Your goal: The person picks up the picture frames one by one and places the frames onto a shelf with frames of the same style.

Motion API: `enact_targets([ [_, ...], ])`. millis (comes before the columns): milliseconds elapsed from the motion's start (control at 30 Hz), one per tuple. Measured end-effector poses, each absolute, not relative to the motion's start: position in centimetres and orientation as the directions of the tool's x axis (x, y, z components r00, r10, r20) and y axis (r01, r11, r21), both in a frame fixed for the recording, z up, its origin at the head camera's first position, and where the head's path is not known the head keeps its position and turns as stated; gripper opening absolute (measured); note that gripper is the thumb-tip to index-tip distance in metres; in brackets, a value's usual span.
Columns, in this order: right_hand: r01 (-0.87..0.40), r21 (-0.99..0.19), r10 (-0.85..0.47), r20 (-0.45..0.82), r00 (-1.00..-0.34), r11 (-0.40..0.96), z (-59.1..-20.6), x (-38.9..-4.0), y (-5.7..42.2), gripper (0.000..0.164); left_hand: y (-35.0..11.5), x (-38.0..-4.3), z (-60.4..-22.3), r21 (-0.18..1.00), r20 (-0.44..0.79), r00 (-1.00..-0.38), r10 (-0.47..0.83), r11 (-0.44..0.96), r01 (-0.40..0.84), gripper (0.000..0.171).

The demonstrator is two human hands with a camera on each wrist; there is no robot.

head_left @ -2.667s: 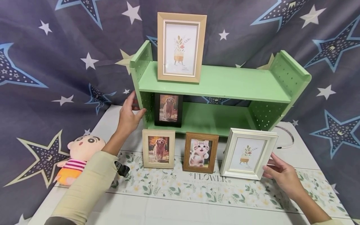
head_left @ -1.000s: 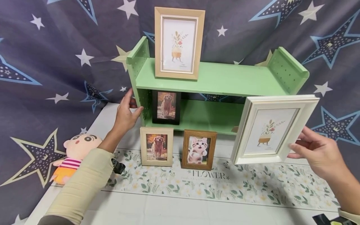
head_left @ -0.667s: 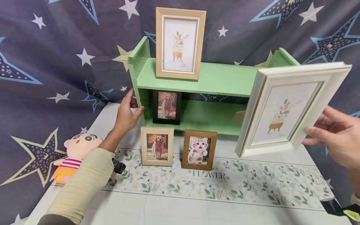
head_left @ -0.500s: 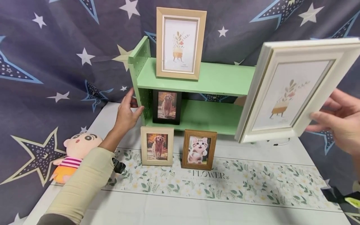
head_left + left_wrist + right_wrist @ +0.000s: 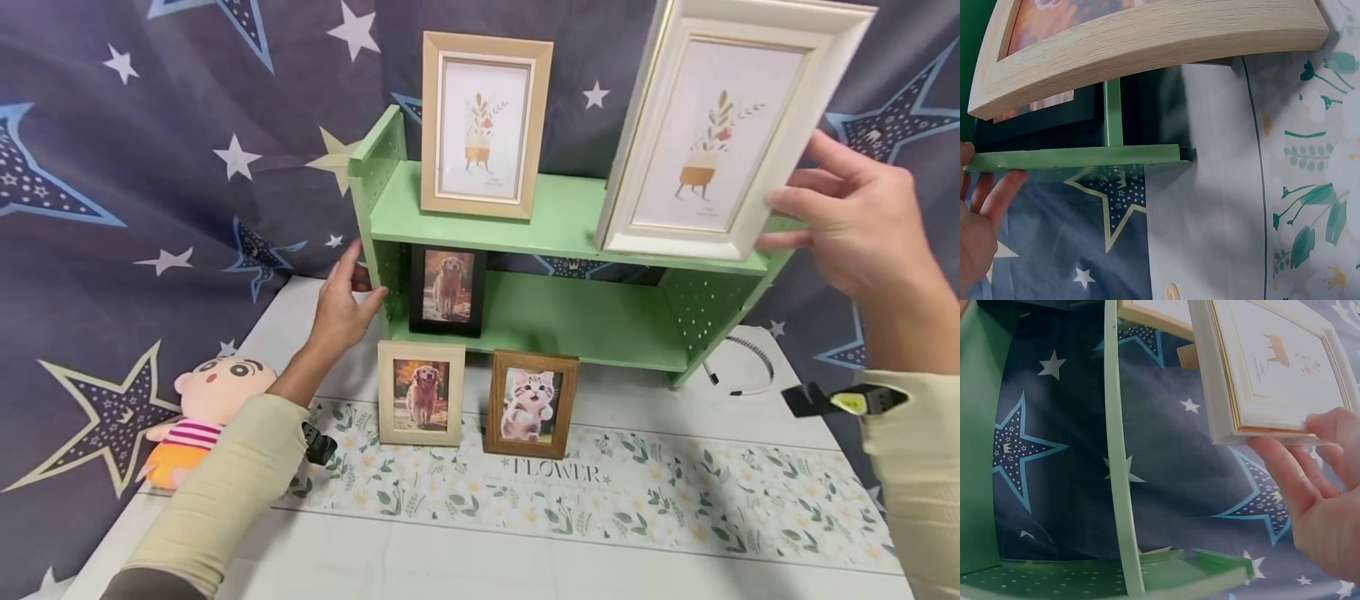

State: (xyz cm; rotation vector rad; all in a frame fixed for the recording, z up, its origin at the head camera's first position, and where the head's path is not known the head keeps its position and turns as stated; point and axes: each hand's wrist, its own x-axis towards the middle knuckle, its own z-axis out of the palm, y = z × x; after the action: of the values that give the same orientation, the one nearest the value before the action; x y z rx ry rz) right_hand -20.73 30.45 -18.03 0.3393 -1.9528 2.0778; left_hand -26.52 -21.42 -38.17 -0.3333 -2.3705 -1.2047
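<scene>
Head view: at two o'clock, right hand (image 5: 866, 217) is gripping white frame (image 5: 708, 158); at nine, left hand (image 5: 341, 310) is seemingly gripping shelf (image 5: 581, 321).

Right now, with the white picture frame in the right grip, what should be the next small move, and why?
Probably lower the white picture frame onto the upper shelf, right of the tan picture frame: the right grip holds it up there, and the right wrist view shows it apart from the shelf.

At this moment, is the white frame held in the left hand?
No, the fingers of the right hand hold the white frame, while the left hand grips the green shelf.
</scene>
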Motion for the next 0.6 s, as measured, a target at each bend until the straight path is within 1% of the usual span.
enact_targets([
  [200, -0.232, -0.97, 0.064, 0.227, -0.972, -0.076, -17.8, -23.2, 29.8, 0.071, -21.3, -26.5, -38.2, 0.697, 0.504, -0.864, 0.01, 0.586, 0.413, 0.08],
  [433, -0.185, -0.979, 0.081, 0.178, -0.981, -0.088, -18.4, -25.4, 29.3, 0.074, -21.1, -26.6, -38.0, 0.698, 0.5, -0.866, 0.013, 0.586, 0.411, 0.08],
  [600, -0.171, -0.985, 0.101, 0.166, -0.981, -0.039, -19.0, -26.6, 28.8, 0.071, -21.2, -26.4, -38.0, 0.7, 0.493, -0.87, 0.006, 0.59, 0.402, 0.081],
])
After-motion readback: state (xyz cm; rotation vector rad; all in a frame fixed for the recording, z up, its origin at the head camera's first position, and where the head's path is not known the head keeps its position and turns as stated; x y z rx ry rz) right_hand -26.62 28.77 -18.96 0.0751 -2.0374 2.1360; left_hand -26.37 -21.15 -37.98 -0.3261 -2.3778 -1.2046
